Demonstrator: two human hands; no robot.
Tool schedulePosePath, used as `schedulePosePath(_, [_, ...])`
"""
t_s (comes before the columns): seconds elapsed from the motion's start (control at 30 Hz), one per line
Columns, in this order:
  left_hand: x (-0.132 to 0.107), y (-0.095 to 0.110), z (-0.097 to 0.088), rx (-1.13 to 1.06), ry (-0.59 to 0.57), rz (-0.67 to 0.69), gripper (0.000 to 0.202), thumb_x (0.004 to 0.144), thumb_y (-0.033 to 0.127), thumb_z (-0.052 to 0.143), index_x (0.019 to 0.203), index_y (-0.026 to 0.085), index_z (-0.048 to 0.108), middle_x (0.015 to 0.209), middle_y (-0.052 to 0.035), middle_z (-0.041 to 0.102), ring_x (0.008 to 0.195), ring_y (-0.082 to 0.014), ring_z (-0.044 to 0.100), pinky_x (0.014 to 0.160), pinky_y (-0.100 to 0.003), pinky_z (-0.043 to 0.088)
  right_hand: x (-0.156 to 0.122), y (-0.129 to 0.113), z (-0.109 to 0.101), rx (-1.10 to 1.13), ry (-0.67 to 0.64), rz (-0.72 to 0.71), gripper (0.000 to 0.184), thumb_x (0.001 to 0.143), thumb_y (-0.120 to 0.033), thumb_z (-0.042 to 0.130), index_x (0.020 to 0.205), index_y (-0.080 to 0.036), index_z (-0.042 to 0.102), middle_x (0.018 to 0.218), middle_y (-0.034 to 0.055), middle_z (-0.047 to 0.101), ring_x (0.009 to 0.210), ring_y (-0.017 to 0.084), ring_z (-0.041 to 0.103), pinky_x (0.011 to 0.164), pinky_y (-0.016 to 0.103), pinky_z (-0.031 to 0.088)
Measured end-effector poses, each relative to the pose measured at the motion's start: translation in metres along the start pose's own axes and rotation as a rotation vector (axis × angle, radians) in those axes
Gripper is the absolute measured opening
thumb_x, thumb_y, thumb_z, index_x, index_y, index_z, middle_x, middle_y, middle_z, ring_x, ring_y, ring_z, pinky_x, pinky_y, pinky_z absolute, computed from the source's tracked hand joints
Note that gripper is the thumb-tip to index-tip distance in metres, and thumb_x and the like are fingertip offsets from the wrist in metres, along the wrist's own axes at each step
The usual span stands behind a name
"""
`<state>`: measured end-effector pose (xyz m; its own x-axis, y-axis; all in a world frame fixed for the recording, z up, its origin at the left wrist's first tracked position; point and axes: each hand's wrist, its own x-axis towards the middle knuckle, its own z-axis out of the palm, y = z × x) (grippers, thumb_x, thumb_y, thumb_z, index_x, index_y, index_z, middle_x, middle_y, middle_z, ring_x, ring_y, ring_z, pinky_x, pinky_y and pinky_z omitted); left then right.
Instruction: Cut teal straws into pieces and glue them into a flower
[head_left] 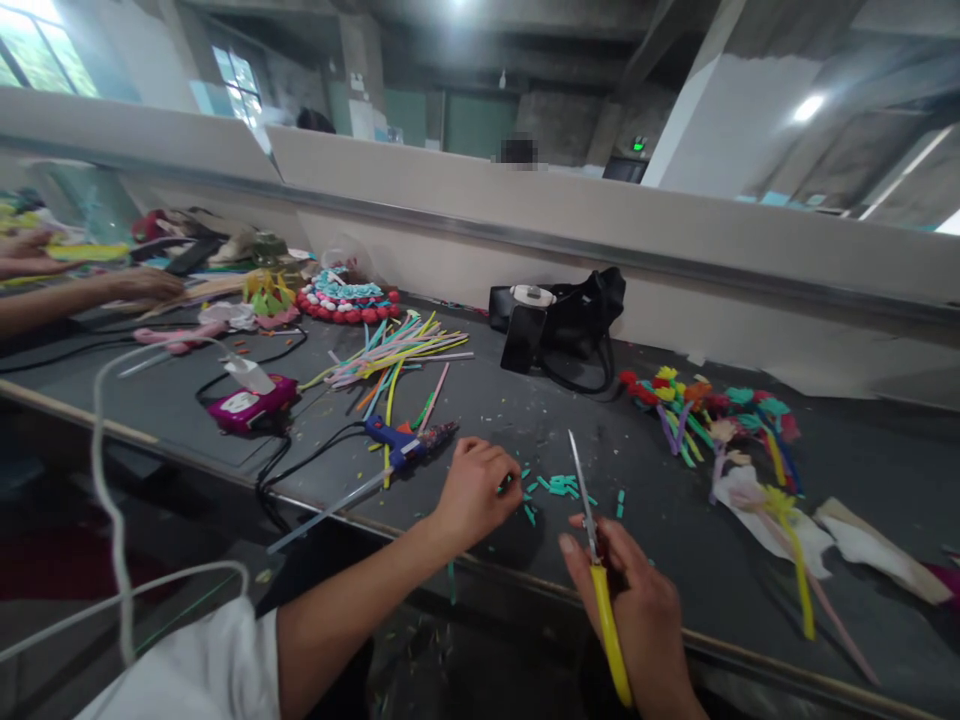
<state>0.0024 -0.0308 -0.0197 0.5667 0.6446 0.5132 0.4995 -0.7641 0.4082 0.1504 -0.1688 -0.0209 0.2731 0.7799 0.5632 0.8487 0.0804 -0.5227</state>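
My right hand (634, 600) is closed round yellow-handled scissors (604, 600), whose blades point up and away over the table. My left hand (476, 490) is closed, fingers curled, with a bit of green at the fingertips. A green strip (451, 582) shows below that wrist, past the table's front edge; the part inside the hand is hidden. Short green cut pieces (559, 485) lie scattered between my two hands. Just left of my left hand rests a blue hot glue gun (397, 442) with a long clear glue stick (330, 512) in its back.
Coloured strips (397, 350) lie piled behind the glue gun. A magenta power block (253, 402) with cables sits left. A phone (523, 338) leans on a black bag (577, 315). Colourful tufted strips (697, 400) lie right. A co-worker's hands (146, 285) are at far left.
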Motion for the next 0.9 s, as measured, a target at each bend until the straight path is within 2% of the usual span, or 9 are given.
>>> schedulePosePath(0.1, [0.000,-0.001,0.007,0.131,-0.087,0.039,0.013,0.080,0.015,0.055,0.081,0.018,0.067,0.077,-0.0034,0.067,0.079,-0.0186,0.055,0.087,-0.038,0.032,-0.004,0.008,-0.010,-0.007,-0.002,0.030,0.025,0.088,-0.044,0.057,0.094,-0.021,0.063,0.071,-0.0033,0.069,0.055,0.009,0.064,0.056,0.017,0.048])
schedulePosePath(0.2, [0.001,0.000,0.010,0.224,-0.153,0.073,0.015,0.084,0.020,0.054,0.080,0.018,0.068,0.079,-0.0049,0.067,0.082,-0.0206,0.054,0.087,-0.040,0.031,-0.006,0.018,-0.022,-0.046,0.043,0.044,0.029,0.087,-0.048,0.056,0.091,-0.020,0.064,0.069,-0.0027,0.068,0.055,0.010,0.064,0.057,0.019,0.047])
schedulePosePath(0.4, [0.020,0.017,0.011,0.241,-0.154,0.140,0.012,0.083,0.021,0.056,0.080,0.020,0.068,0.081,-0.0039,0.066,0.084,-0.0200,0.052,0.086,-0.039,0.030,-0.012,0.041,-0.044,-0.077,0.105,0.089,0.032,0.086,-0.050,0.056,0.091,-0.020,0.066,0.073,0.0001,0.069,0.061,0.014,0.066,0.060,0.021,0.048])
schedulePosePath(0.5, [0.034,0.027,0.019,0.250,-0.216,0.223,0.012,0.081,0.021,0.057,0.078,0.020,0.068,0.081,-0.0047,0.066,0.087,-0.0211,0.052,0.088,-0.040,0.030,-0.016,0.047,-0.047,-0.054,0.097,0.101,0.031,0.086,-0.048,0.056,0.093,-0.020,0.066,0.078,0.0015,0.071,0.065,0.014,0.068,0.063,0.022,0.049])
schedulePosePath(0.6, [0.044,0.033,0.032,0.313,-0.312,0.318,0.013,0.079,0.019,0.058,0.071,0.018,0.068,0.077,-0.0074,0.066,0.086,-0.0232,0.053,0.089,-0.042,0.029,-0.018,0.046,-0.047,-0.023,0.080,0.113,0.030,0.086,-0.047,0.057,0.094,-0.019,0.066,0.074,0.0007,0.070,0.061,0.013,0.066,0.061,0.021,0.049])
schedulePosePath(0.67, [0.047,0.035,0.040,0.345,-0.333,0.346,0.014,0.078,0.016,0.057,0.069,0.017,0.067,0.075,-0.0097,0.066,0.086,-0.0244,0.053,0.090,-0.043,0.029,-0.018,0.042,-0.047,0.004,0.060,0.113,0.028,0.087,-0.045,0.057,0.094,-0.019,0.065,0.072,-0.0002,0.068,0.058,0.012,0.064,0.059,0.020,0.049])
schedulePosePath(0.8, [0.050,0.033,0.048,0.224,-0.306,0.278,0.013,0.071,0.010,0.059,0.064,0.017,0.067,0.073,-0.0116,0.067,0.086,-0.0254,0.054,0.094,-0.045,0.028,-0.014,0.034,-0.044,0.038,0.031,0.100,0.025,0.088,-0.042,0.056,0.094,-0.020,0.064,0.072,-0.0005,0.068,0.057,0.012,0.063,0.058,0.019,0.049])
schedulePosePath(0.9, [0.052,0.032,0.041,0.129,-0.284,0.219,0.011,0.069,0.011,0.061,0.064,0.018,0.067,0.071,-0.0087,0.067,0.083,-0.0231,0.056,0.093,-0.043,0.031,-0.011,0.030,-0.039,0.057,0.025,0.093,0.024,0.087,-0.042,0.057,0.093,-0.020,0.064,0.073,0.0001,0.069,0.058,0.012,0.064,0.059,0.020,0.049])
